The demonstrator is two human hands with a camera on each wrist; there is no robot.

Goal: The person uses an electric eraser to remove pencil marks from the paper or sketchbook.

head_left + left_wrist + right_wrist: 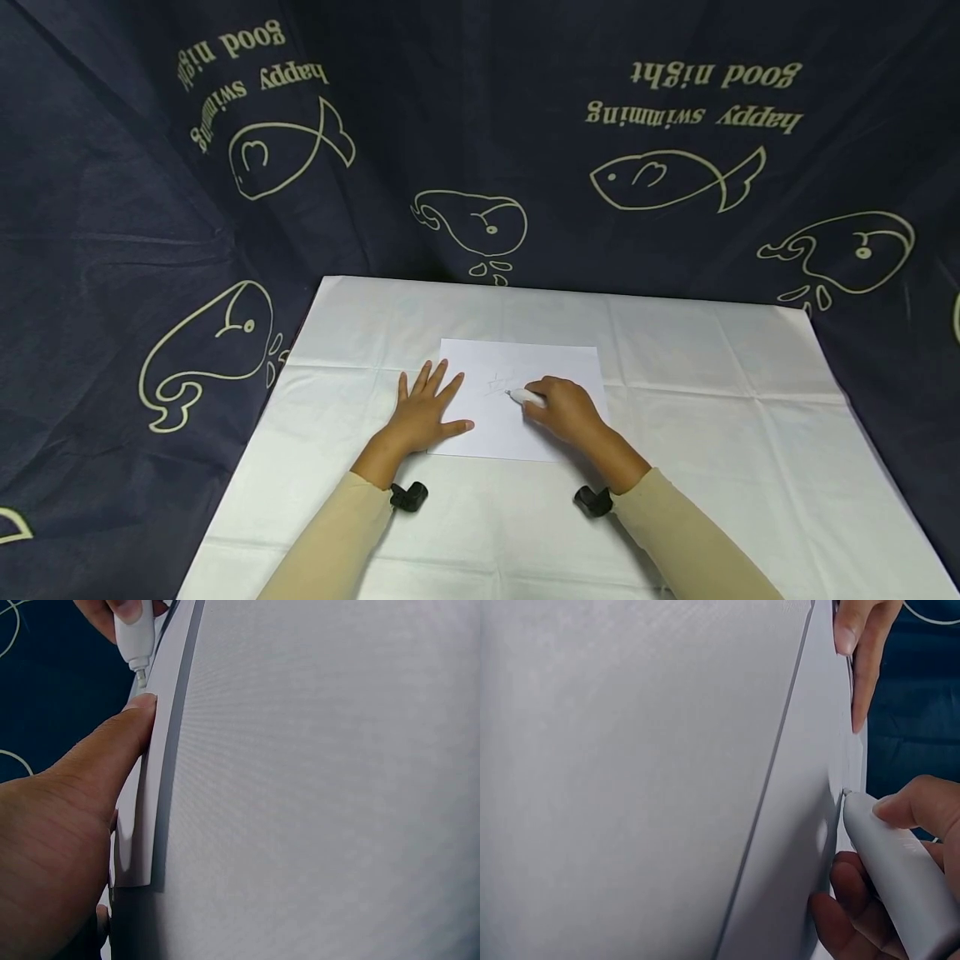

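Observation:
A sheet of white paper [480,442] lies on the cloth-covered table, with faint grey pencil-like lines [497,384] near its middle. My left hand [422,417] rests flat over the sheet's left side, fingers spread. In the left wrist view its thumb [112,746] stretches along the paper. My right hand [566,408] grips a thick white pen-shaped tool [896,874], forefinger on top and the other fingers curled beneath. The tool's narrow tip [141,677] points left, right at the paper beside the drawn lines.
A white cloth [750,467] with fold creases covers the table. Behind it hangs a dark blue curtain [450,100] printed with fish, whales and lettering. Black wrist cameras sit at the left cuff [367,508] and the right cuff [637,500].

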